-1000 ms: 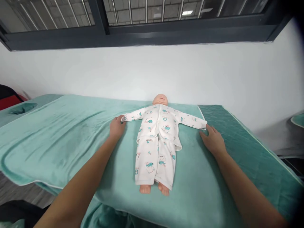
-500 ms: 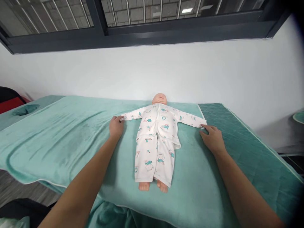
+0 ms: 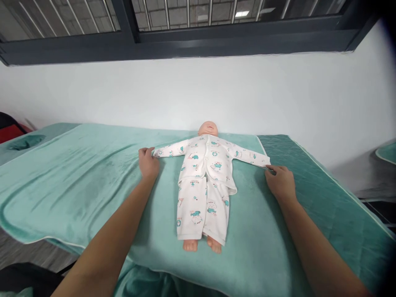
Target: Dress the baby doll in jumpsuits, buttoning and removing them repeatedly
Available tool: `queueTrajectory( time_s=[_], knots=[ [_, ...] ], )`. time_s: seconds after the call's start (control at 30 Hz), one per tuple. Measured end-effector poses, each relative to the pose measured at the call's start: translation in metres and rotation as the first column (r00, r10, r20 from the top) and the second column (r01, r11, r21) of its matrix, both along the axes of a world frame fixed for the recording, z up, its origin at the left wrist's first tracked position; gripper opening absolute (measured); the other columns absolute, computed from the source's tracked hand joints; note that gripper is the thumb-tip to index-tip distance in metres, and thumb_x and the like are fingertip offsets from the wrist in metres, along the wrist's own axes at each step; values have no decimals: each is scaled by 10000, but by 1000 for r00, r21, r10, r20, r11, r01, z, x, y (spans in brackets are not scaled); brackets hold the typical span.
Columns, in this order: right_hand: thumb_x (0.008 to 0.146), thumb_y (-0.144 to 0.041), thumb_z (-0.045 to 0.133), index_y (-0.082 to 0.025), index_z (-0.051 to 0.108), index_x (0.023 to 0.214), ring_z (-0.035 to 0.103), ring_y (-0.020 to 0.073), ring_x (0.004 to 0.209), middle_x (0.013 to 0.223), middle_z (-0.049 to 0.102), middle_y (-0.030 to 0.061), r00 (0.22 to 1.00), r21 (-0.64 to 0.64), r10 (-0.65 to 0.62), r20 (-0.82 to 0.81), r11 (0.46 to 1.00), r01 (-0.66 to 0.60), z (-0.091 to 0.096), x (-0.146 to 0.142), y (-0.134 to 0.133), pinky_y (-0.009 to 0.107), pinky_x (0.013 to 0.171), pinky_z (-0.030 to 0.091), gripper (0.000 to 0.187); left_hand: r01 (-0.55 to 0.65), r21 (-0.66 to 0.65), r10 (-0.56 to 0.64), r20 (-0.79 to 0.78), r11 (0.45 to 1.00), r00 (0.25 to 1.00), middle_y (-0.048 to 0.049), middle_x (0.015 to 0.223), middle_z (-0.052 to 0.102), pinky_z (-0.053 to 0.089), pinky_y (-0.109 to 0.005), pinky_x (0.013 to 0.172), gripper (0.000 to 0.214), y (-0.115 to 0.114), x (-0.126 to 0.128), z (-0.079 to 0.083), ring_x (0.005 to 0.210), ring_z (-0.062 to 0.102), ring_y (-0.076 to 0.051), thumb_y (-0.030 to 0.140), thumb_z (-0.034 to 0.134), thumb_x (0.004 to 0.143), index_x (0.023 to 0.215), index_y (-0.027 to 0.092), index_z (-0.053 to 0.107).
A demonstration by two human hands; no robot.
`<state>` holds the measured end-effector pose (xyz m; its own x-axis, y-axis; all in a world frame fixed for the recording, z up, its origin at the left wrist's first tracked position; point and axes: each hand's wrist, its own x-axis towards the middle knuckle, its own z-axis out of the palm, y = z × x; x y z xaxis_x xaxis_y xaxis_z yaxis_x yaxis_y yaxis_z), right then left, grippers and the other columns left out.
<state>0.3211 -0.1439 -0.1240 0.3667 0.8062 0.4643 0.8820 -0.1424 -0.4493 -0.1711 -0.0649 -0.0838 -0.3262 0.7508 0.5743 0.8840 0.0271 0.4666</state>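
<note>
A baby doll (image 3: pixel 208 128) lies on its back on a green bed cover (image 3: pixel 247 231), its head toward the wall and its bare feet toward me. It wears a white printed shirt (image 3: pixel 206 159) and matching trousers (image 3: pixel 193 210). Both sleeves stretch out sideways, and no doll hands show at the cuffs. My left hand (image 3: pixel 149 162) pinches the end of the sleeve on the left. At the other cuff, my right hand (image 3: pixel 281 180) has its thumb and forefinger closed on the lower edge of the sleeve.
Behind the bed is a white wall (image 3: pixel 185 90) under a dark window frame (image 3: pixel 216 43) with bars. A darker quilted cover (image 3: pixel 321 206) lies at the right. A round hole (image 3: pixel 26 142) opens in the bed's left end, near a red and black item (image 3: pixel 10 130).
My left hand has drawn the left sleeve a little further outward, straightening its cuff. My right hand has shifted slightly right and closed on the other cuff.
</note>
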Motion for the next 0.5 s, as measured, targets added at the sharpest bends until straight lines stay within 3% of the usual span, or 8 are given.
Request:
queueTrajectory(
  time_s=[0.2,0.5],
  knots=[
    [828,-313,482,-172,740,1067,597,299,1044,1069,679,153,999,-1,-25,22,1000,25,6,-5,-3,448,954,461,378,27,-35,-24,80,999,996,-106,1248,526,491,-341,823,331,3,3,1,934,630,-214,299,489,897,1191,206,609],
    [834,-378,534,-160,679,1194,606,290,1147,1227,672,140,980,5,127,-153,992,-128,6,0,6,447,1029,440,445,101,31,-104,128,994,986,-81,1126,556,491,-320,871,268,4,-1,1,949,605,-188,133,464,856,1055,196,632]
  ],
)
